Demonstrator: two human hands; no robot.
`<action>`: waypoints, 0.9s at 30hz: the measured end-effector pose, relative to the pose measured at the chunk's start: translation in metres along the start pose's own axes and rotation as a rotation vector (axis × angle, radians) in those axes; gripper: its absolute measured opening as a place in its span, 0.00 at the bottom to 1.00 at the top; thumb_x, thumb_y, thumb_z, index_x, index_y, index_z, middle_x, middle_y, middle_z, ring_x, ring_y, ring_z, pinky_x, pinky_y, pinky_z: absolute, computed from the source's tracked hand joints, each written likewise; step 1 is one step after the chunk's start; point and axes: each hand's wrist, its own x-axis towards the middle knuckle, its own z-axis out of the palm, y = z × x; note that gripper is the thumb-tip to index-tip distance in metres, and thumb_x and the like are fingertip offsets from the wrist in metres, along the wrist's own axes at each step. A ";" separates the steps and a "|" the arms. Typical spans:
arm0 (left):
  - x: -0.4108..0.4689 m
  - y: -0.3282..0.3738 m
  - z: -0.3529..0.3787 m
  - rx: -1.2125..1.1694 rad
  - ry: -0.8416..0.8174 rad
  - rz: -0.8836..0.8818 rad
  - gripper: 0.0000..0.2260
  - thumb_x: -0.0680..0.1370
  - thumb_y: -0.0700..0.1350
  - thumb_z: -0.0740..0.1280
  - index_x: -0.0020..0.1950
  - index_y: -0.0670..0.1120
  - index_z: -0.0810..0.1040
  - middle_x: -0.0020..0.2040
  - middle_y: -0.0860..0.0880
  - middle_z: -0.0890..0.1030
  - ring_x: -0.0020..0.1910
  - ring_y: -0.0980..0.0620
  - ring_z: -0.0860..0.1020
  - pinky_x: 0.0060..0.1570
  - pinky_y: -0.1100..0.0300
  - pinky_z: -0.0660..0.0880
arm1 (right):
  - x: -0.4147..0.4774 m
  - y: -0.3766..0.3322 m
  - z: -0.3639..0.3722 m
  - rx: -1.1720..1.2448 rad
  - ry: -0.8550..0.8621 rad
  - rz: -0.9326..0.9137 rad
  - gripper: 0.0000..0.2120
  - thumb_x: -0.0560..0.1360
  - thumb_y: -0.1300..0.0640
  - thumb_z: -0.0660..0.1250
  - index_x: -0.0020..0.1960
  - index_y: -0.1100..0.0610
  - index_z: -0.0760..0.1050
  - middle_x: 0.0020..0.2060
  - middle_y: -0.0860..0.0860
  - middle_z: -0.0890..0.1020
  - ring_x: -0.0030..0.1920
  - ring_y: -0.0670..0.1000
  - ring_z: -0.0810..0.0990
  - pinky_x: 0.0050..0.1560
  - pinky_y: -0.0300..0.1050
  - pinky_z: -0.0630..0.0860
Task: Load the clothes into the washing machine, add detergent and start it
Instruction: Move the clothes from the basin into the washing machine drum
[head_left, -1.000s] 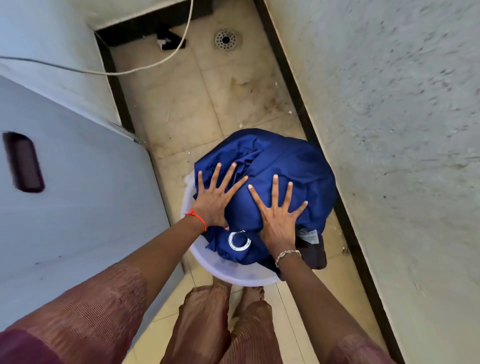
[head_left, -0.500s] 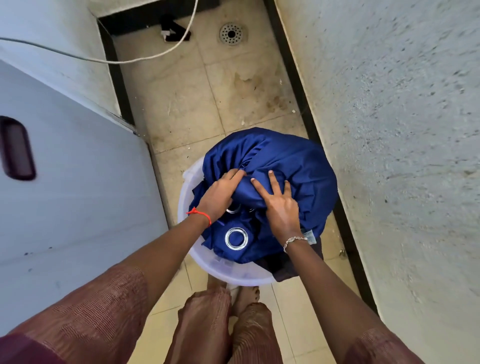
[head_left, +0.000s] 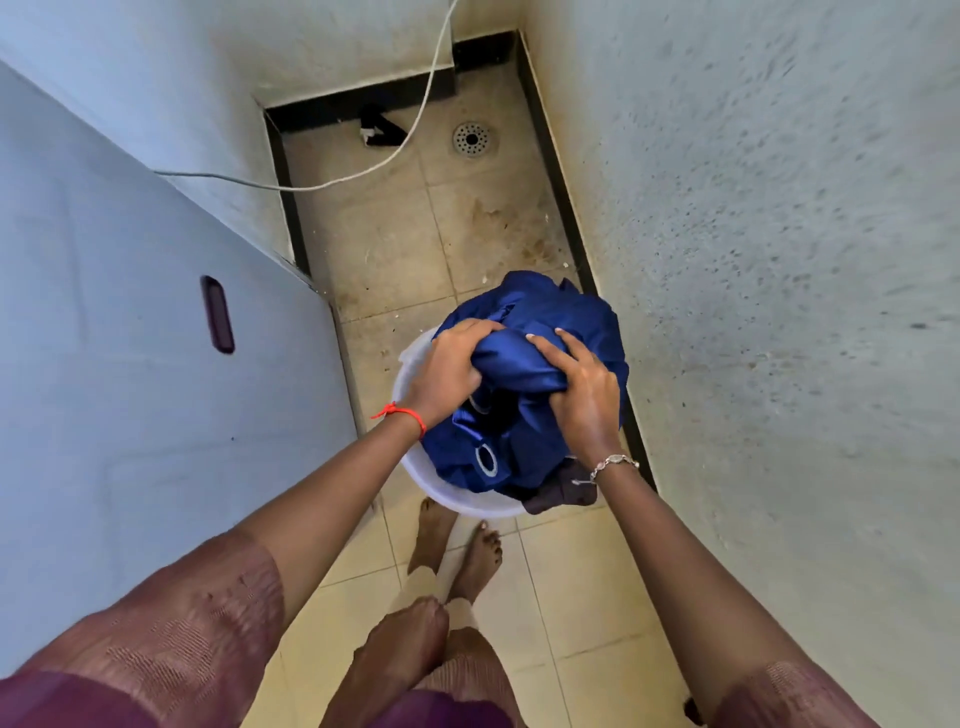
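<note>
In a narrow tiled passage, a blue cloth (head_left: 561, 312) was gripped by both hands over a white tub (head_left: 447, 496). The left hand (head_left: 447, 374) was curled into a fold, and the right hand (head_left: 584, 384) was closed round a bunch beside it. The tub was set on the floor (head_left: 467, 234) between the washer (head_left: 130, 389) and a wall (head_left: 779, 260), with a dark garment (head_left: 558, 496) draped over its near rim.

White tub (head_left: 447, 496): interior hidden beneath blue cloth (head_left: 561, 312). Grey panel (head_left: 130, 364), 9 o'clock, probably the washing machine: cut by frame edge. Black object (head_left: 379, 129), 12 o'clock: too small to identify.
</note>
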 end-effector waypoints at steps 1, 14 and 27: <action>-0.004 0.007 -0.008 -0.015 0.003 -0.003 0.28 0.63 0.25 0.58 0.61 0.39 0.76 0.59 0.42 0.79 0.61 0.45 0.75 0.62 0.62 0.68 | -0.002 -0.007 -0.010 0.009 0.011 0.002 0.31 0.66 0.74 0.61 0.64 0.50 0.74 0.65 0.57 0.74 0.56 0.62 0.77 0.51 0.52 0.75; -0.042 0.097 -0.102 -0.272 0.089 0.031 0.27 0.65 0.27 0.64 0.63 0.43 0.75 0.57 0.48 0.79 0.58 0.56 0.76 0.56 0.75 0.68 | -0.012 -0.099 -0.126 0.227 0.273 0.004 0.23 0.64 0.74 0.59 0.53 0.59 0.81 0.55 0.57 0.82 0.53 0.57 0.81 0.55 0.47 0.75; -0.087 0.085 -0.081 -0.313 -0.144 -0.070 0.61 0.52 0.60 0.80 0.75 0.54 0.47 0.75 0.53 0.52 0.75 0.52 0.55 0.72 0.46 0.61 | -0.045 -0.146 -0.210 0.674 0.531 0.174 0.21 0.66 0.77 0.56 0.48 0.64 0.82 0.41 0.52 0.83 0.41 0.45 0.80 0.46 0.34 0.76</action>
